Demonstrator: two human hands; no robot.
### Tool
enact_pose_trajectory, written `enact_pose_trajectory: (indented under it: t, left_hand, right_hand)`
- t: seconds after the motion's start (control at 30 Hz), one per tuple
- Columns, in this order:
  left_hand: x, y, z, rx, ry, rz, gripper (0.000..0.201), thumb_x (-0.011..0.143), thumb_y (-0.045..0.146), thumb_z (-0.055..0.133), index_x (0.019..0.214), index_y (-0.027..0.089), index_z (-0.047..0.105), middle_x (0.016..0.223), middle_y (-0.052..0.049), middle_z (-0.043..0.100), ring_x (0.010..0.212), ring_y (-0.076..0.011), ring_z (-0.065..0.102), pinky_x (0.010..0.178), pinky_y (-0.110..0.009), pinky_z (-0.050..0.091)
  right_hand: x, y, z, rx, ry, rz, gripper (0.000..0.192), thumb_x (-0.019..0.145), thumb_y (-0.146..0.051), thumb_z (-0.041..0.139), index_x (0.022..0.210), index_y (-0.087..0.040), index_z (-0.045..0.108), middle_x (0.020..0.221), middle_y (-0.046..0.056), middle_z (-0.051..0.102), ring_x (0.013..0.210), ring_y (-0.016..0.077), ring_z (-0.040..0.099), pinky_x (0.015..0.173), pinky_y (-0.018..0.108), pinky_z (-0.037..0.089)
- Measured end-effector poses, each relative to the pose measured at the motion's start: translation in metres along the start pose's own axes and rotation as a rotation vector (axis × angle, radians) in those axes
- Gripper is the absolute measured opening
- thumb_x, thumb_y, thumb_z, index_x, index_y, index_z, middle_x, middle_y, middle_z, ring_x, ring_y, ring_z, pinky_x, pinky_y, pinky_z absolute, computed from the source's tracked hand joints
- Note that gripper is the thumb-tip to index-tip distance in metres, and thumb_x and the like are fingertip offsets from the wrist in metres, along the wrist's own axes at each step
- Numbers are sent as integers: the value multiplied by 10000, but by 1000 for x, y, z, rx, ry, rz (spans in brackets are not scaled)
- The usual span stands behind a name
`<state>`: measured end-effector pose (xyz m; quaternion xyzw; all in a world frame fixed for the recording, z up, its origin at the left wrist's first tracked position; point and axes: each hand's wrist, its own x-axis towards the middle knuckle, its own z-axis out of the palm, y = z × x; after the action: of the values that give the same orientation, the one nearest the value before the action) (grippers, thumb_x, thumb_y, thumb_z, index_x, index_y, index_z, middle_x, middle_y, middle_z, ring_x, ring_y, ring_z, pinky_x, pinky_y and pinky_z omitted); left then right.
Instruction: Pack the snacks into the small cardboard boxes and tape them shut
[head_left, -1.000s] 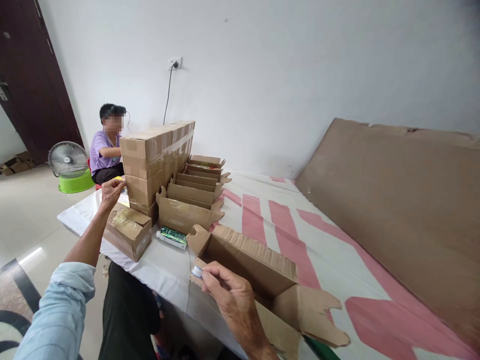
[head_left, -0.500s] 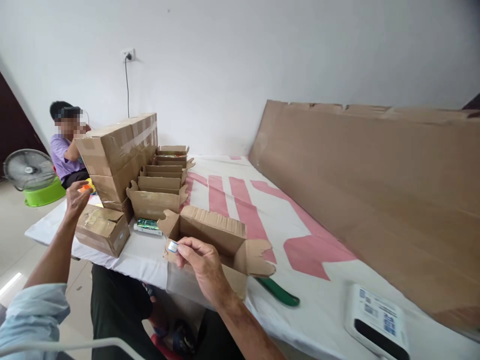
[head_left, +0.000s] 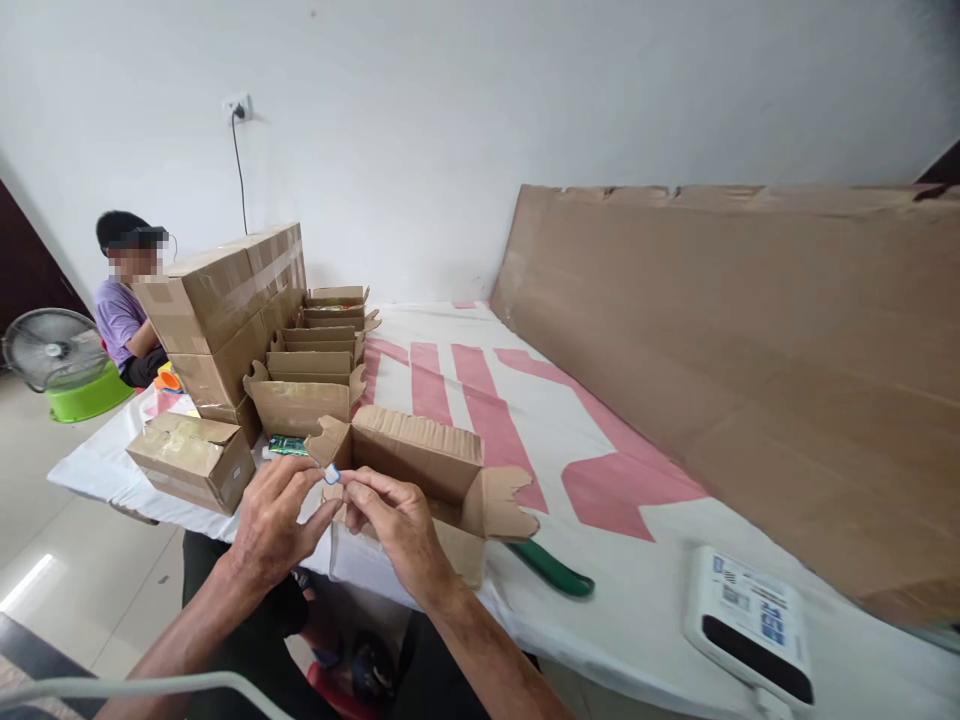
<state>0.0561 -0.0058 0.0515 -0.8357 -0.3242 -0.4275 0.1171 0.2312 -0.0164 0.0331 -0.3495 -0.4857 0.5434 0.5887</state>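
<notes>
Between fingers (head_left: pixel 352 482), small white tab (head_left: pixel 331 474)

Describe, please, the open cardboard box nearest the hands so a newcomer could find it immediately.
Start at the white table with pink stripes and follow the row of open boxes toward the camera. The open box is last, at the table's near edge, behind both hands. Unlike the others, it stands apart and turned askew.

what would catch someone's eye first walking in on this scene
Front and centre, the left hand and right hand pinch a small white and blue object together, just in front of an open brown cardboard box on the white table cover with pink stripes. Behind it runs a row of open boxes beside a stack of taped brown cartons. A big flat cardboard sheet leans along the right.
</notes>
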Motion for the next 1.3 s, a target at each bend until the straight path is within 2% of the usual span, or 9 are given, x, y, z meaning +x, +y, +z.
enact_pose_trajectory:
  t: [0.13, 0.37, 0.57, 0.87, 1.0, 1.07, 1.13, 1.2, 1.3]
  left_hand:
    - [4, -3, -1, 84, -14, 42, 76, 1013, 192, 681, 1061, 230, 727, 970, -77, 797, 867, -225, 758, 782, -364, 609]
    - [-1, 1, 0, 177, 0, 35, 132, 1019, 132, 620, 964, 222, 699, 888, -62, 785, 791, -213, 719, 720, -365, 566]
    - [-3, 5, -7, 206, 30, 43, 118, 1001, 114, 630, 1055, 199, 693, 940, -81, 789, 818, -225, 721, 735, -376, 544]
    - [-6, 5, -13, 250, 25, 80, 194, 1024, 74, 566, 923, 196, 677, 831, -57, 762, 718, -196, 655, 641, -360, 482]
    - [-16, 1, -12, 256, 21, 64, 225, 1021, 69, 553, 897, 206, 680, 808, -52, 752, 699, -190, 655, 639, -350, 504]
    - [-23, -9, -15, 226, 13, -26, 228, 1021, 104, 565, 871, 222, 690, 809, -47, 763, 712, -193, 684, 669, -346, 548]
    - [-30, -32, -22, 191, 27, -176, 224, 1011, 166, 591, 831, 238, 704, 822, -45, 783, 753, -202, 732, 709, -339, 593]
    - [-34, -69, -36, 201, 69, -322, 204, 977, 206, 619, 805, 235, 726, 835, -56, 801, 775, -220, 766, 713, -339, 612]
    - [-33, -139, -60, 262, 135, -563, 197, 889, 187, 611, 771, 215, 767, 793, -49, 818, 611, -202, 717, 621, -327, 578]
  right_hand:
    - [-2, 0, -1, -71, -31, -48, 325, 914, -474, 698, 895, -192, 858, 656, -7, 588, 624, 152, 557, 621, 292, 504]
    - [-3, 11, 2, -74, -58, -37, 389, 917, -542, 721, 939, -183, 869, 665, -5, 568, 615, 149, 535, 604, 291, 486]
    - [-4, 11, 9, -71, -61, 0, 386, 901, -535, 729, 957, -181, 872, 684, -4, 562, 617, 146, 529, 599, 290, 482]
    - [-3, 15, 17, -75, -48, 21, 393, 864, -537, 759, 961, -176, 878, 711, 15, 628, 591, 143, 546, 600, 303, 501]
    - [-3, 19, 19, -78, -52, 54, 432, 842, -568, 784, 983, -174, 890, 766, 41, 684, 586, 143, 568, 609, 315, 519]
    - [-4, 21, 18, -81, -36, 82, 467, 827, -584, 801, 1039, -178, 893, 794, 53, 712, 590, 146, 583, 622, 323, 534]
    - [-4, 23, 16, -78, -21, 101, 499, 812, -599, 815, 1077, -183, 892, 807, 62, 728, 595, 151, 594, 625, 329, 547]
    - [-4, 25, 13, -74, -12, 111, 516, 802, -620, 823, 1069, -183, 892, 798, 67, 732, 596, 157, 598, 614, 330, 552]
    - [-5, 28, 7, -73, -7, 118, 543, 785, -658, 831, 1023, -175, 893, 769, 73, 730, 593, 164, 601, 598, 330, 559]
